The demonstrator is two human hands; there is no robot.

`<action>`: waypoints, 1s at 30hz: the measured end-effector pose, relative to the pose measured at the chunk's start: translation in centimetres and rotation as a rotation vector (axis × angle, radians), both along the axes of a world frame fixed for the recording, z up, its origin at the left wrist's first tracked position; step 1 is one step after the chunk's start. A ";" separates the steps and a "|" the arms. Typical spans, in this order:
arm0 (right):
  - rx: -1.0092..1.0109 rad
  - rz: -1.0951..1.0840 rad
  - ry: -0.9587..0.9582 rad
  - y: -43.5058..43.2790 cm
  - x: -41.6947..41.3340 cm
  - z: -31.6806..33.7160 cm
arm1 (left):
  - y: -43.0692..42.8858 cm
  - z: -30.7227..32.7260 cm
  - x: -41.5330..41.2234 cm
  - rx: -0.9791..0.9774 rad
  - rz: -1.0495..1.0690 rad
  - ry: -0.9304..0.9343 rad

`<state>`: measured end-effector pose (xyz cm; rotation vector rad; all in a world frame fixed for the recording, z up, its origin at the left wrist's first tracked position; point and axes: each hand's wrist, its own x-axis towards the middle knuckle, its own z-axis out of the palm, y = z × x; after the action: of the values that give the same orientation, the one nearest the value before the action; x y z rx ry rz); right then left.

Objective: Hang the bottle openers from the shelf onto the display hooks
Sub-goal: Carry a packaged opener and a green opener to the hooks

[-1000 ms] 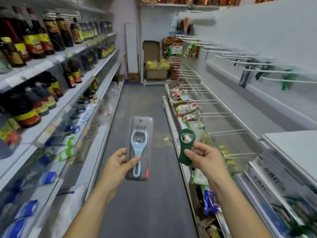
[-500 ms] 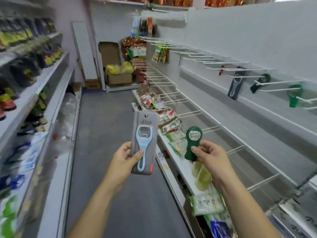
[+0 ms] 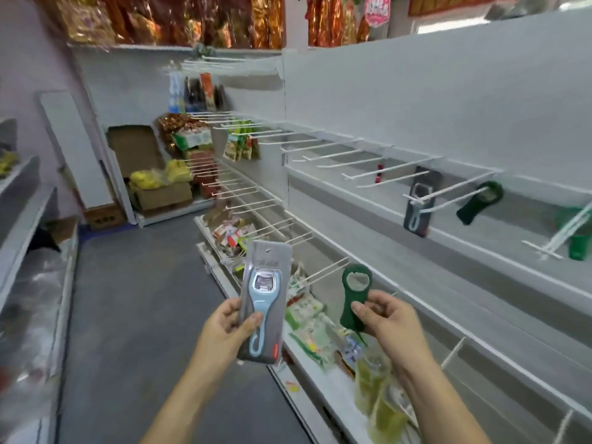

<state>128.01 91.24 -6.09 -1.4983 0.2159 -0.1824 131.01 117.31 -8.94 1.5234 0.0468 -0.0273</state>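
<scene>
My left hand point(image 3: 224, 328) grips a light blue bottle opener in a grey blister pack point(image 3: 266, 302), held upright over the aisle. My right hand point(image 3: 387, 322) pinches the lower end of a bare dark green bottle opener point(image 3: 354, 299), ring end up. On the white display hooks point(image 3: 378, 169) along the right wall hang a packaged opener point(image 3: 419, 203), a dark green opener point(image 3: 479, 201) and a brighter green one point(image 3: 579, 235) near the right edge. Both held openers are below and left of those hooks.
A lower row of white hooks point(image 3: 278, 225) juts out just behind the held openers. Snack packets point(image 3: 307, 318) lie on the low right shelf. Cardboard boxes point(image 3: 160, 193) stand at the aisle's far end. A shelf unit point(image 3: 35, 225) lines the left side, over grey floor.
The view has swung right and upward, toward the hook wall; the left bottle shelves have left the view. Both hands keep their openers, now closer to the hooks.
</scene>
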 end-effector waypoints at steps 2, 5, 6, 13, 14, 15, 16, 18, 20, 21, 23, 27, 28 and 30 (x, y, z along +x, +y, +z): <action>-0.002 -0.060 0.002 -1.1 1.5 0.2 | -1.3 0.3 2.8 -0.010 -0.064 0.006; 0.014 -0.159 0.011 -2.4 2.8 0.4 | -3.4 0.5 6.4 -0.007 -0.178 0.005; 0.014 -0.193 0.011 -2.6 3.1 0.5 | -4.1 0.5 7.6 -0.009 -0.209 0.002; -0.032 -0.486 0.053 -2.9 4.7 -0.2 | -8.3 -0.9 15.3 -0.053 -0.448 0.031; -0.026 -0.531 0.051 -2.5 4.9 -0.2 | -8.5 -1.0 16.3 -0.060 -0.480 0.032; -0.010 -0.576 0.049 -2.0 5.2 -0.2 | -8.6 -1.1 17.4 -0.064 -0.512 0.035; 0.011 -0.625 0.050 -1.4 5.5 -0.2 | -8.7 -1.0 18.2 -0.066 -0.552 0.039; 0.038 -0.701 0.051 0.0 5.9 0.0 | -8.6 -0.5 19.6 -0.068 -0.636 0.034; 0.036 -0.744 0.041 1.1 6.2 0.4 | -8.4 0.1 20.6 -0.076 -0.689 0.026; 0.028 -0.766 0.038 1.5 6.2 0.6 | -8.3 0.5 21.0 -0.087 -0.707 0.026; 0.018 -0.813 0.028 2.2 6.1 0.8 | -8.3 1.0 21.3 -0.100 -0.744 0.016; -0.010 -0.863 0.026 2.7 5.9 1.4 | -8.7 2.0 21.2 -0.127 -0.793 -0.013; -0.014 -0.869 0.019 2.9 5.8 1.7 | -8.8 2.3 21.2 -0.137 -0.805 -0.022; -0.025 -0.885 0.002 3.0 5.6 2.2 | -9.0 2.9 21.3 -0.152 -0.827 -0.037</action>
<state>133.65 94.27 -3.89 -1.3393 0.8740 -0.8890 152.31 108.27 -6.02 1.3009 -0.6032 -0.6459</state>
